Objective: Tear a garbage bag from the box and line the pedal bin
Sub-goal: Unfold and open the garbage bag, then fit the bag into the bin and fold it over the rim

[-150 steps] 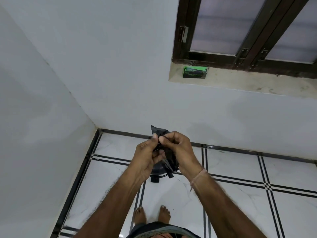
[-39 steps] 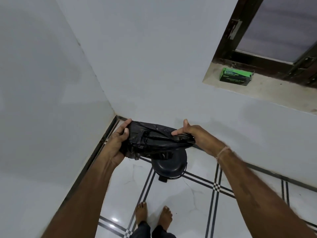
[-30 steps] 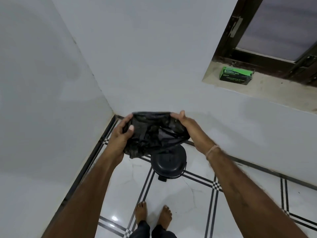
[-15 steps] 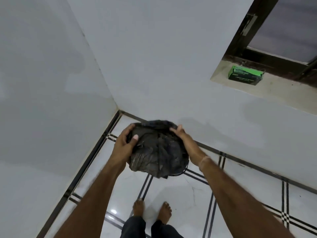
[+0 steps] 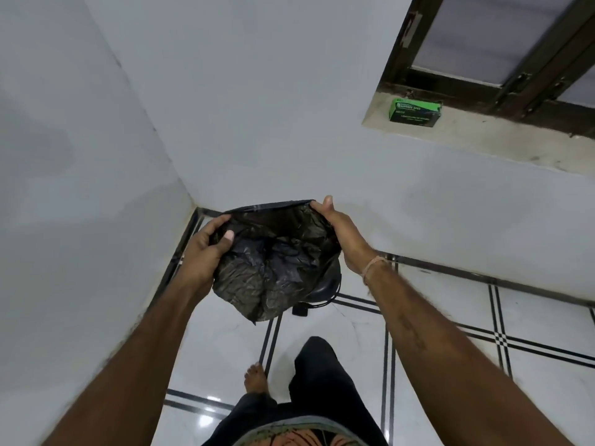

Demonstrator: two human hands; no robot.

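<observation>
left hand (image 5: pixel 206 252), right hand (image 5: pixel 343 239) spread crinkly black bag (image 5: pixel 277 268) (plastic)

The pedal bin (image 5: pixel 325 288) sits right in the corner, with the left wall (image 5: pixel 80 188) close on one side and the far wall (image 5: pixel 273 123) just behind it, so there's not much room to come in from either. From above it's mostly covered by the opened garbage bag (image 5: pixel 277 262) stretched between the left hand (image 5: pixel 206 249) and right hand (image 5: pixel 341 239), with only its right edge and the pedal (image 5: pixel 299 311) peeking out. The open space is the floor (image 5: pixel 434 300) to the bin's right, while on the near side a bare foot (image 5: pixel 256 378) and a dark-trousered leg (image 5: pixel 315 371) stand in the way.
</observation>
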